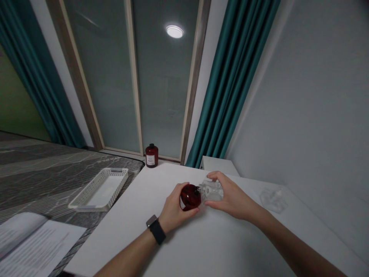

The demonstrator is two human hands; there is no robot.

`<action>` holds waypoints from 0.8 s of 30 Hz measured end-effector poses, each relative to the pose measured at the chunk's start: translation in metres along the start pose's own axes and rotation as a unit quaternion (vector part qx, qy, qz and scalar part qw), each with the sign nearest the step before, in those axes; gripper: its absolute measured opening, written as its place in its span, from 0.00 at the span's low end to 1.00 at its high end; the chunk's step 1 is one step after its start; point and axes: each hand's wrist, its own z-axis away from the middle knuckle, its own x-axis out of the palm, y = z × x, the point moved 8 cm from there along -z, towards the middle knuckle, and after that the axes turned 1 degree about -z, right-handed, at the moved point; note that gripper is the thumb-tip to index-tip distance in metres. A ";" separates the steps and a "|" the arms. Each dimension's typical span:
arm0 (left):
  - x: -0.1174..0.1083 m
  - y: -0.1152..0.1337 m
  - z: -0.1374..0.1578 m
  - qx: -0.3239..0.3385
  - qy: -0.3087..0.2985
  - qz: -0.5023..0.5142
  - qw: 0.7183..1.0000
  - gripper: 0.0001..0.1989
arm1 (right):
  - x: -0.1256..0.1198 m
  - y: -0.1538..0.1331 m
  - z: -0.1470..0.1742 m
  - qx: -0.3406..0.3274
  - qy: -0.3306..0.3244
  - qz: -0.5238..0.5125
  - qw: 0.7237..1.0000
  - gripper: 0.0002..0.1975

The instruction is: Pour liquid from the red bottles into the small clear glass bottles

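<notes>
My left hand (174,207), with a dark watch on its wrist, is closed around a red-brown bottle (190,197) that lies tilted on its side, its neck toward the right. In my right hand (227,196) is a clear glass bottle (212,190), also on its side and gripped between thumb and fingers. The two bottles meet neck to neck just above the white table (219,246). Whether any liquid passes between them I cannot make out.
A second red-brown bottle (152,156) with a black cap and white label stands at the table's far left corner. Crumpled clear plastic (273,199) lies on the right. Left of the table are a white basket (76,206) and an open book (54,246).
</notes>
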 end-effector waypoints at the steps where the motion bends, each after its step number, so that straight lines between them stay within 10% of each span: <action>1: 0.000 0.000 0.000 0.000 0.000 0.001 1.000 0.35 | 0.000 0.000 0.000 0.000 -0.001 0.000 1.000 0.29; 24: 0.001 0.000 0.000 -0.003 -0.007 0.008 1.000 0.35 | 0.002 -0.002 0.000 -0.029 0.001 0.030 0.999 0.30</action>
